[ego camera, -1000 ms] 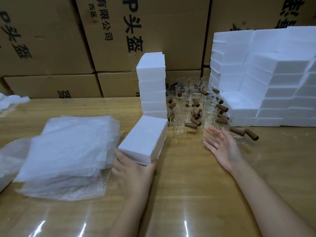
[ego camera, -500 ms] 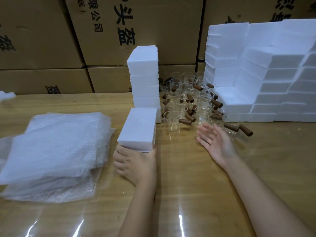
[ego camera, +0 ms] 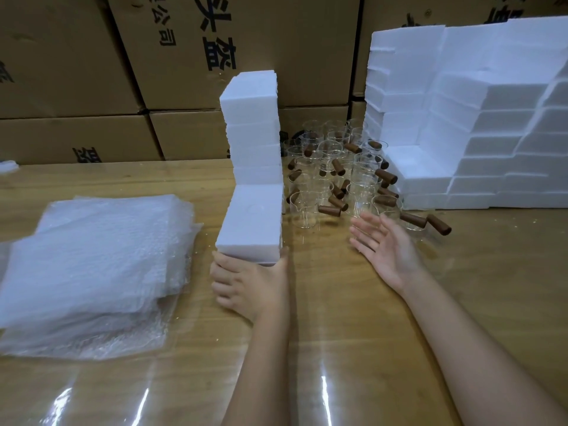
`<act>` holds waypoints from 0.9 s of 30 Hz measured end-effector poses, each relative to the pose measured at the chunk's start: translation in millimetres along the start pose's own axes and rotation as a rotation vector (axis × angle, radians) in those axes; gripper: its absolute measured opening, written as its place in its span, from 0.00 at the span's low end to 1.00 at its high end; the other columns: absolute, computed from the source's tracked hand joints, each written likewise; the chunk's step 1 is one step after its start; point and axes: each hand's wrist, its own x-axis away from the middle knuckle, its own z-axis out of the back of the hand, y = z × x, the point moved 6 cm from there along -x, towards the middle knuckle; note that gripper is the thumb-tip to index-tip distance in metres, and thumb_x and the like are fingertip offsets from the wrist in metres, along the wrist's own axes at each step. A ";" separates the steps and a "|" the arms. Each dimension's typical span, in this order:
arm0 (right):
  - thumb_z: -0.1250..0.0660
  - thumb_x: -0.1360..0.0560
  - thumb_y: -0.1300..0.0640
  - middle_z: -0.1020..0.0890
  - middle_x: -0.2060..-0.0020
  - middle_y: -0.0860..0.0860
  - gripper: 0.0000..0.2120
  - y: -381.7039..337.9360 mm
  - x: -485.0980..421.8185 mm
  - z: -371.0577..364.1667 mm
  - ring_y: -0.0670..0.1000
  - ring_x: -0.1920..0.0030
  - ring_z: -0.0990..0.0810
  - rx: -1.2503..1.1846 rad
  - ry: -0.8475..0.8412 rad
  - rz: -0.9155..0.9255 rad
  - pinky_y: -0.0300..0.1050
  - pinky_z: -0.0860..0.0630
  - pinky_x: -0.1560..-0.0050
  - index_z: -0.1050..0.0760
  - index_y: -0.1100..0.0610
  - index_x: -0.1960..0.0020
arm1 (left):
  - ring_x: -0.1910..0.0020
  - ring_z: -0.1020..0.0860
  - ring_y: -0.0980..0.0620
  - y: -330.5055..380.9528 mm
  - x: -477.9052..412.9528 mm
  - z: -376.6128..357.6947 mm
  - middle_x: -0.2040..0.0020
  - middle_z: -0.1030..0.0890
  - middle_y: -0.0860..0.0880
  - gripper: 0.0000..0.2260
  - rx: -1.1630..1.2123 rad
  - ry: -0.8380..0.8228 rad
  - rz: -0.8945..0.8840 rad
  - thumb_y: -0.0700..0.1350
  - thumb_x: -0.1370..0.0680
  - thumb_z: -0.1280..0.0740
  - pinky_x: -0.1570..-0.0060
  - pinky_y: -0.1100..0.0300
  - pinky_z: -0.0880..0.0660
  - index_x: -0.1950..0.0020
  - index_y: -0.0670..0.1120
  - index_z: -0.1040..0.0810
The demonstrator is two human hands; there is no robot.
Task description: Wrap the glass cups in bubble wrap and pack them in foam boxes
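1. Glass cups [ego camera: 335, 176], clear with brown wooden handles, stand in a loose cluster on the table [ego camera: 338, 348]. They sit between the short foam-box stack [ego camera: 253, 127] and the big stepped foam-box pile [ego camera: 476, 133]. None wrapped, none picked up.
2. Right hand [ego camera: 384, 247] is wide, palm turned in, fingers spread and holding nothing. It sits just short of the nearest cups, not touching. Barely moved over the last second, so the cup pick hasn't started.
3. Foam box [ego camera: 255, 219] is the real change. A second ago it sat skewed, with its near end lifted. Now it's squared up in line with the short stack, far end against the stack's base.
4. Left hand [ego camera: 249, 284] grips the box's near end, thumb up the right side, fingers curled under the front edge. Can't tell if the box is fully down on the table or partly resting on the fingers.
5. Bubble wrap stack [ego camera: 95, 259] lies just left of the box, untouched. Cardboard cartons [ego camera: 92, 56] line the back.
6. Read: box staged, wrap within reach. Likely next step is taking a cup; task is essentially at the start.
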 end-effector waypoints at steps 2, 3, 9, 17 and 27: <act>0.38 0.25 0.49 0.21 0.40 0.58 0.16 -0.1 -0.4 0.3 0.56 0.38 0.23 -0.001 0.000 -0.002 0.52 0.26 0.39 0.23 0.57 0.42 | 0.32 0.38 0.39 -3.1 -1.3 2.3 0.27 0.42 0.40 0.62 0.014 -0.069 -0.022 0.70 0.40 0.27 0.34 0.45 0.41 0.23 0.38 0.56; 0.38 0.25 0.49 0.21 0.40 0.58 0.17 0.2 -0.2 -0.1 0.56 0.38 0.23 0.000 -0.001 -0.005 0.51 0.26 0.40 0.23 0.58 0.42 | 0.30 0.40 0.40 -7.2 -4.0 4.9 0.26 0.42 0.40 0.62 0.022 -0.104 -0.049 0.68 0.40 0.26 0.33 0.45 0.41 0.23 0.39 0.57; 0.36 0.27 0.49 0.21 0.39 0.59 0.18 -0.8 1.5 -1.1 0.56 0.38 0.23 0.021 -0.012 0.004 0.51 0.27 0.39 0.24 0.58 0.41 | 0.38 0.26 0.45 -37.5 -43.7 17.5 0.37 0.25 0.45 0.30 0.182 -0.417 -0.265 0.48 0.30 0.25 0.40 0.47 0.27 0.32 0.45 0.32; 0.36 0.28 0.51 0.21 0.42 0.58 0.17 -0.1 2.9 -2.8 0.57 0.37 0.24 0.066 -0.026 0.020 0.52 0.28 0.38 0.24 0.57 0.42 | 0.60 0.26 0.64 -35.9 -56.2 16.0 0.54 0.25 0.56 0.11 0.107 -0.337 -0.476 0.50 0.27 0.28 0.68 0.68 0.36 0.49 0.51 0.25; 0.40 0.23 0.52 0.17 0.54 0.53 0.12 2.4 -0.4 2.6 0.52 0.49 0.19 0.125 0.009 0.023 0.46 0.24 0.45 0.24 0.57 0.46 | 0.55 0.27 0.56 -34.7 -54.1 29.0 0.45 0.29 0.52 0.26 0.209 -0.267 -0.430 0.48 0.30 0.24 0.58 0.63 0.32 0.37 0.45 0.30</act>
